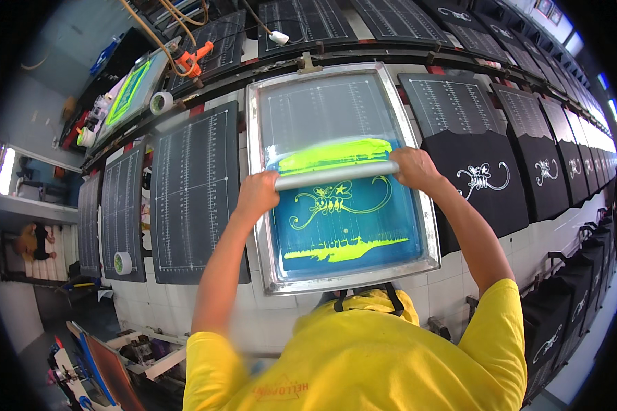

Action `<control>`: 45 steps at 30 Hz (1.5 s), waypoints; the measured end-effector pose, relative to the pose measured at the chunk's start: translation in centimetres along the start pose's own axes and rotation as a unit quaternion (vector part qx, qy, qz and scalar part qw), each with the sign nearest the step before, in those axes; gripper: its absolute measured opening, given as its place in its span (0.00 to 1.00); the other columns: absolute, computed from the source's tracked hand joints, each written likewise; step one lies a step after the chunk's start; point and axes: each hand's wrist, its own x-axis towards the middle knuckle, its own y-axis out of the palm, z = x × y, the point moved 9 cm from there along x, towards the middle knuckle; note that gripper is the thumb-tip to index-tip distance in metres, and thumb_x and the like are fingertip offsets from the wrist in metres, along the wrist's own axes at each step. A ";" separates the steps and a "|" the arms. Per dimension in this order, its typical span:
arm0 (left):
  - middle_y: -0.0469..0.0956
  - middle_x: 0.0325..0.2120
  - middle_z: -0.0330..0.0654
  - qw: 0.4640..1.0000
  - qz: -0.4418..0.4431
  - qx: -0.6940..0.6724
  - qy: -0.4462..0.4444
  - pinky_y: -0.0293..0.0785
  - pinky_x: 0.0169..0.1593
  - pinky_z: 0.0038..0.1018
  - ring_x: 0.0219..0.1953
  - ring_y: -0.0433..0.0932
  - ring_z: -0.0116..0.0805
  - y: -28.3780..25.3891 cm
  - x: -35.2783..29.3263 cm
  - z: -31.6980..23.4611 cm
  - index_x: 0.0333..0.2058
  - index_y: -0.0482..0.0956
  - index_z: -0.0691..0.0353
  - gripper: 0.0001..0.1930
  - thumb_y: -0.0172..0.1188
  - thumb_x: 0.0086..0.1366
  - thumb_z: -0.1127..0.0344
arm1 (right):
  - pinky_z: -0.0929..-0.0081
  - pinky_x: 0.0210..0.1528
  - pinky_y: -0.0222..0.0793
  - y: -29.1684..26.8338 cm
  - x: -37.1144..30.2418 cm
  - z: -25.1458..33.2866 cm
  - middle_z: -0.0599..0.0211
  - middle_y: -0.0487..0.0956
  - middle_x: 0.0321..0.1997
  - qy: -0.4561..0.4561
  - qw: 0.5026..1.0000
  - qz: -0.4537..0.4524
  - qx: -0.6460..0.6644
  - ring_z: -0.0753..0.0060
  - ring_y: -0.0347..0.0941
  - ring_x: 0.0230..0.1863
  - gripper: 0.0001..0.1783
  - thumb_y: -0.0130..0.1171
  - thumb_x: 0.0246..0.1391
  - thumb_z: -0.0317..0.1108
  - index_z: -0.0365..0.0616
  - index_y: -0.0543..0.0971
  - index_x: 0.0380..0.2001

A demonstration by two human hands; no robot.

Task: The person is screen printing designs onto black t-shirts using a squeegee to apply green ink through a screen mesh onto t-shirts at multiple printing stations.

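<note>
Both my hands grip a long silver squeegee (336, 175) that lies across a screen printing frame (428, 229). My left hand (259, 192) is closed around its left end, and my right hand (415, 168) around its right end. Bright yellow-green ink (336, 153) is heaped along the squeegee's far side. On the blue mesh (384, 226) nearer me, a curling design (332, 198) shows in yellow-green. A ragged band of the same ink (343, 249) lies near the frame's close edge. The squeegee's blade is hidden beneath its handle.
Dark printing boards with ruled marks (195, 185) flank the frame. To the right, black shirts (476, 181) with white designs lie on boards in a row. An orange tool (193, 60) hangs at the far left, near a tape roll (161, 103). Another tape roll (122, 263) rests on a left board.
</note>
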 end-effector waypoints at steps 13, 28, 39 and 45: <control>0.81 0.36 0.47 0.998 -0.054 0.019 0.001 0.79 0.39 0.41 0.37 0.81 0.48 -3.8 -7.9 -4.5 0.39 0.79 0.61 0.17 0.59 0.46 0.77 | 0.59 0.40 0.74 -4.5 -9.4 4.9 0.59 0.78 0.33 -0.065 0.987 -0.142 0.027 0.53 0.76 0.37 0.13 0.61 0.35 0.23 0.44 0.77 0.31; 0.74 0.49 0.43 0.998 -0.047 -0.009 -0.030 0.76 0.51 0.35 0.55 0.73 0.45 2.4 -22.3 -10.5 0.45 0.74 0.66 0.22 0.57 0.46 0.81 | 0.61 0.56 0.69 2.5 -22.0 10.2 0.58 0.73 0.52 -0.011 0.998 -0.068 0.016 0.54 0.68 0.56 0.29 0.69 0.32 0.28 0.39 0.74 0.44; 0.65 0.58 0.48 0.997 0.046 -0.025 -0.050 0.61 0.65 0.41 0.66 0.59 0.52 1.9 -22.8 -12.0 0.54 0.68 0.68 0.29 0.62 0.52 0.69 | 0.57 0.63 0.61 2.3 -23.3 10.7 0.53 0.68 0.59 0.022 0.995 -0.030 0.092 0.49 0.62 0.62 0.36 0.71 0.40 0.42 0.38 0.72 0.52; 0.67 0.57 0.54 0.976 -0.128 -0.134 -0.112 0.59 0.65 0.42 0.63 0.61 0.55 0.4 -22.8 -6.9 0.58 0.66 0.67 0.27 0.58 0.64 0.58 | 0.60 0.56 0.67 1.7 -24.5 3.1 0.47 0.74 0.52 0.176 0.933 -0.270 0.160 0.46 0.70 0.54 0.17 0.53 0.57 0.26 0.33 0.73 0.50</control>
